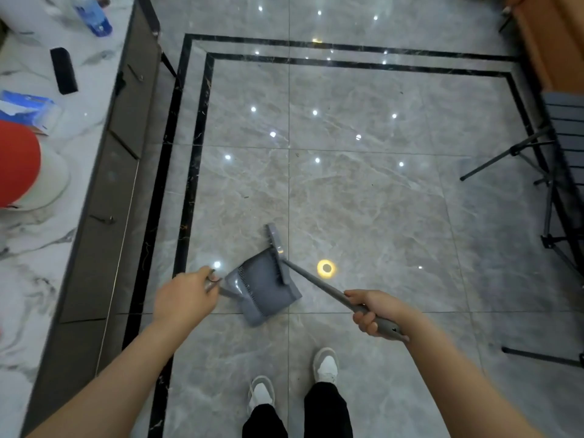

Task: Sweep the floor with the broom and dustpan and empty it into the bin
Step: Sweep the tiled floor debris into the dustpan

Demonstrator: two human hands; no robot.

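Your left hand (185,298) has its fingers curled round the top end of the thin grey handle of the grey plastic dustpan (264,289), which sits on the glossy grey marble-look tile floor (379,200) just ahead of your white shoes (325,365), its open mouth facing up-right. Your right hand (373,311) is wrapped tight round the grey broom pole (319,287), fingers clamped, w/ the pole's end poking out behind the fist. The grey broom head (278,254) lies across the pan's mouth, bristles touching the pan's inside; its far end sticks out past the pan's top edge. Room: lots of open tile ahead and to the right of the pan. Left side is tighter, since the double black inlay border (189,153) runs just beside the pan, and past it stands the dark grey cabinet front (126,121) under a white marble countertop (47,248). On that counter: a clear plastic water bottle w/ blue label (93,17), a black rectangular block (64,71), a blue-and-white box (28,109), a red-and-white round item (25,172) at the frame's edge. Right edge: black tripod legs (512,156) reach out onto the floor, a dark slatted chair (568,143) behind them, and another black bar (540,355) low near your right arm. Small dark specks dot the tiles; bin isn't in view.
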